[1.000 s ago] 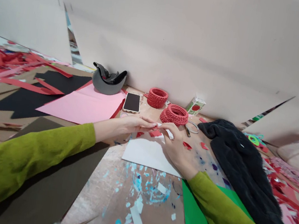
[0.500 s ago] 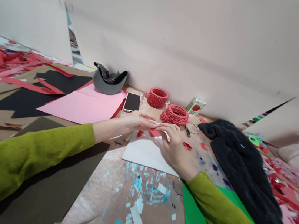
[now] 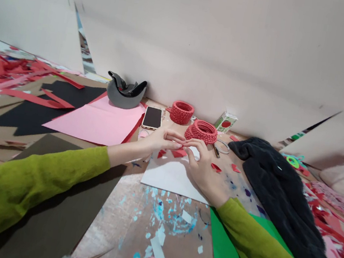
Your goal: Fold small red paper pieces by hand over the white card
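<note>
My left hand point(image 3: 165, 140) and my right hand point(image 3: 197, 163) meet fingertip to fingertip above a white sheet point(image 3: 171, 175). Both hands have their fingers pressed together around something small, perhaps a bit of red paper, mostly hidden by the fingertips. Just under them a red paper piece point(image 3: 178, 153) lies on the sheet. Small folded red pieces are close by, one point(image 3: 161, 153) left of the hands and others point(image 3: 216, 168) to the right. Behind the hands stand two coiled red rings, one point(image 3: 181, 112) further back and one point(image 3: 203, 131) nearer.
A phone point(image 3: 152, 118), a grey cap point(image 3: 126, 92) and pink paper point(image 3: 98, 120) are at the back left. A small carton point(image 3: 225, 122) stands by the white partition. Black fabric point(image 3: 286, 206) and green paper point(image 3: 232, 254) lie on the right, dark board point(image 3: 63, 207) on the left.
My hands have shifted very slightly, with the fingers of my left hand more bent and raised. The things on the table have stayed put.
</note>
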{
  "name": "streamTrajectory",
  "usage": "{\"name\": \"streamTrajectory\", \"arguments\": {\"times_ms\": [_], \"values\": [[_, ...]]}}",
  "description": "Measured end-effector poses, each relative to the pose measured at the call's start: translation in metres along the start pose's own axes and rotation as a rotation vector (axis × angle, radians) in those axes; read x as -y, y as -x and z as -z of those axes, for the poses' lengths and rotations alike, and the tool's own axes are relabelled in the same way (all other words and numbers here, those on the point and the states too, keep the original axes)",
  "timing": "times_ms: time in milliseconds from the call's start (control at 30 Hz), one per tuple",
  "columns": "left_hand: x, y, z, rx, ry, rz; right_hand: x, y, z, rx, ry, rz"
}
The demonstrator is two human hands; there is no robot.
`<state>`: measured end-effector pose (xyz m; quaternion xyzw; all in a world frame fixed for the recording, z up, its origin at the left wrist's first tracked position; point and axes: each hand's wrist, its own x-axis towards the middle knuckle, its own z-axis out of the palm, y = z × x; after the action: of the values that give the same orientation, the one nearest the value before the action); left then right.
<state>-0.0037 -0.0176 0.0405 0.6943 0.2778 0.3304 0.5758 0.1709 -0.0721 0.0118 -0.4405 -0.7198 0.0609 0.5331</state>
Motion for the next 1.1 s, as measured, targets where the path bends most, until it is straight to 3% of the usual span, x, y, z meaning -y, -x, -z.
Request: {"name": "streamTrajectory", "arguments": {"times_ms": [333,633,933,1100], "values": [[0.007,0.001,-0.003,-0.134,-0.096,-0.072,-0.016,-0.003,-0.002,0.022,-0.253,-0.189],[0.02,0.001,-0.006,-0.213,0.112,-0.005,-0.02,-0.007,0.0,0.041,-0.409,-0.328],[0.018,0.003,-0.006,-0.184,0.148,0.024,-0.024,-0.005,-0.002,0.021,-0.396,-0.37],[0.015,0.001,-0.003,-0.15,0.108,0.021,-0.019,-0.007,-0.002,0.043,-0.389,-0.323]]}}
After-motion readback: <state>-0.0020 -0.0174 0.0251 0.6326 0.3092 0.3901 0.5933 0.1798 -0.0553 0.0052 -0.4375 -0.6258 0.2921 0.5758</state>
